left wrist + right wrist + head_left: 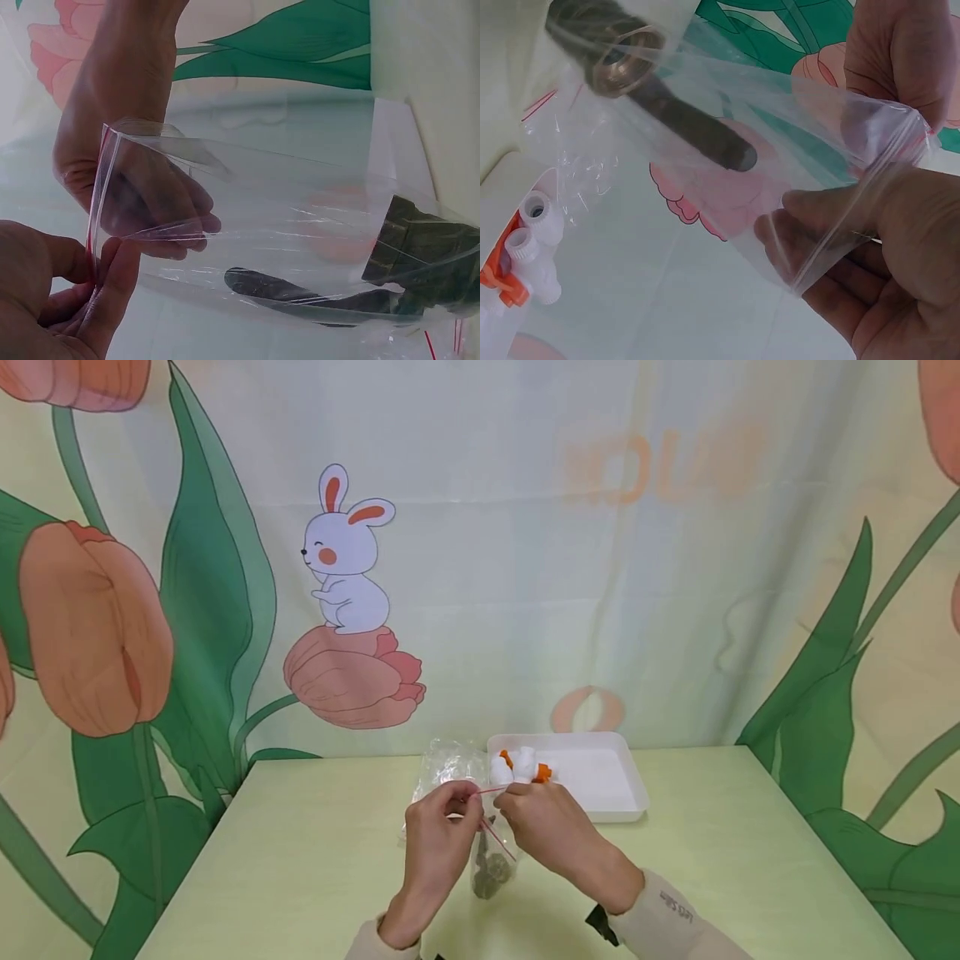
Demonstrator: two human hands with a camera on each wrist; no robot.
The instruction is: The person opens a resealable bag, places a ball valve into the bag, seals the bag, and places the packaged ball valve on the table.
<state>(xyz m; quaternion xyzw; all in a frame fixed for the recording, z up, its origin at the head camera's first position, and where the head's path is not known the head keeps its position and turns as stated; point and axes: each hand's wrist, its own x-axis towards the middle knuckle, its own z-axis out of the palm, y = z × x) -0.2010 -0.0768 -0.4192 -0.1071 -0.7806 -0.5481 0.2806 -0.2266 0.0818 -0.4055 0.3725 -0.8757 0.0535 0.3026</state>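
A clear zip bag with a red line along its mouth hangs between both hands. Inside it lies a dark metal valve with a brass-coloured threaded opening and a long lever, down at the bag's bottom. My left hand pinches one end of the bag's mouth between thumb and fingers. At the other end, my right hand grips the mouth, with thumb and bent fingers at the film. The mouth looks spread apart in the wrist views. Film partly covers the right fingers in the left wrist view.
Behind the hands stands a white tray holding white plastic fittings with orange parts. Left of it lie crumpled clear bags. A pale green tabletop meets a printed curtain at the back.
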